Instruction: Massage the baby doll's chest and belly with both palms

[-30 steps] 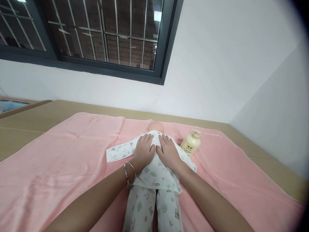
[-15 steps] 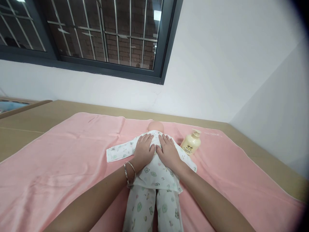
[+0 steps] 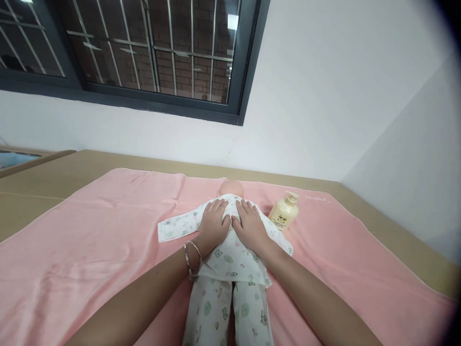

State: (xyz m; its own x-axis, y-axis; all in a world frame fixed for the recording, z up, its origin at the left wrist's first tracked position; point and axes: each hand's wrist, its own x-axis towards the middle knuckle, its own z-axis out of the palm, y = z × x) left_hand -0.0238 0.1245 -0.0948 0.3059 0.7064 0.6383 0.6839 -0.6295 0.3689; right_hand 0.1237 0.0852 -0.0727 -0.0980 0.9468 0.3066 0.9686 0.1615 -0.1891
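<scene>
Doll (image 3: 230, 259) in pale patterned clothes lies stretched out on a pink cloth (image 3: 108, 216), its round head (image 3: 231, 188) toward the wall (image 3: 306, 96) and its trousers (image 3: 248, 312) toward us. We rest our left hand (image 3: 213, 225) and right hand (image 3: 251, 227) side by side on the upper part of its shirt (image 3: 236, 264). Both are open, palms down, with the fingers laid along the fabric and pointing toward the head. Our thumbs come close together over the middle; we cannot tell whether they touch. We wear a bracelet (image 3: 187, 259) on the left wrist. Beside our left hand, one sleeve (image 3: 180, 227) lies flat, reaching out to the side; the other sleeve (image 3: 283, 240) is partly hidden by our right arm. Near that one we see a yellow pump bottle (image 3: 284, 211). Beyond the cloth runs a tan surface (image 3: 46, 192), and above it a barred window (image 3: 162, 48).
</scene>
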